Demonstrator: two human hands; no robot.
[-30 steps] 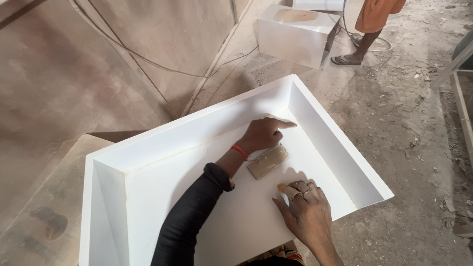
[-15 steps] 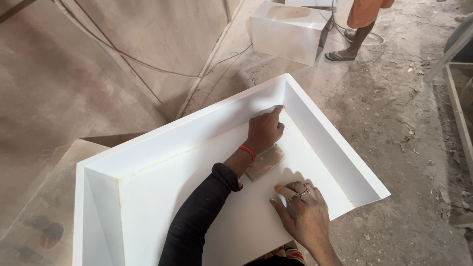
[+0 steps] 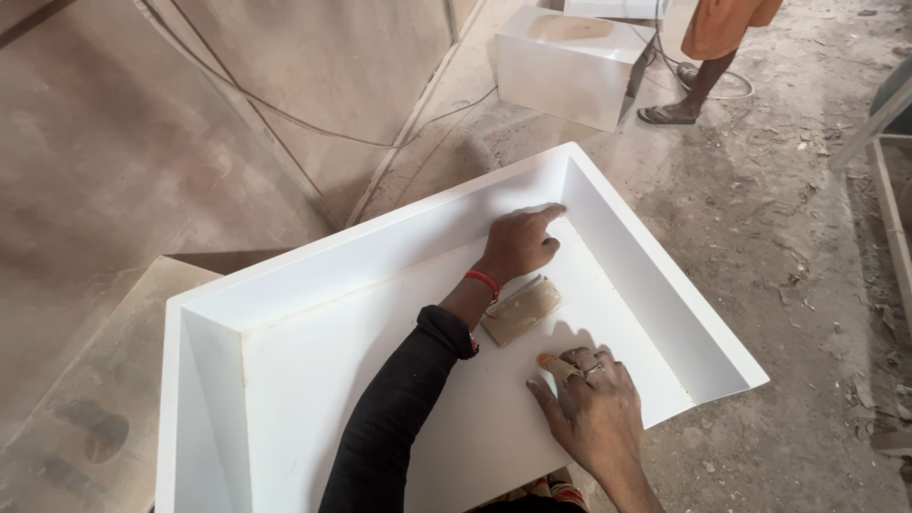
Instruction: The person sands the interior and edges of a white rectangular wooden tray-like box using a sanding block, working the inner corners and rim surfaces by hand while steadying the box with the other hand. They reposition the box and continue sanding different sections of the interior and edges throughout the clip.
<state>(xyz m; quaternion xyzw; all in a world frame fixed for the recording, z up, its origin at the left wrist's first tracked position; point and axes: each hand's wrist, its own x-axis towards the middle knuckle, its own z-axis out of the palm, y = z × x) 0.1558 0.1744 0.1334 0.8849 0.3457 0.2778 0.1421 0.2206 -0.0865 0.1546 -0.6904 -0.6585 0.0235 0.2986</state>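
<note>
A large white open-topped tray (image 3: 313,256) lies tilted in front of me. My left hand (image 3: 518,242), in a black sleeve with a red wristband, reaches to its far right corner. The index finger is stretched along the foot of the far wall and the other fingers are curled, with nothing seen in them. A flat tan block (image 3: 521,310) lies on the tray bottom just below that wrist. My right hand (image 3: 594,408), wearing rings, rests on the tray bottom near the front and pinches a small tan piece (image 3: 545,361) at its fingertips.
A white box (image 3: 570,66) stands on the dusty floor beyond the tray, and a person's legs in sandals (image 3: 689,90) are beside it. Cables (image 3: 285,114) run along large brown panels at the left. A metal frame (image 3: 888,171) stands at the right edge.
My left hand has slid its fingertip a little along the far wall near the corner. My right hand has stayed in place.
</note>
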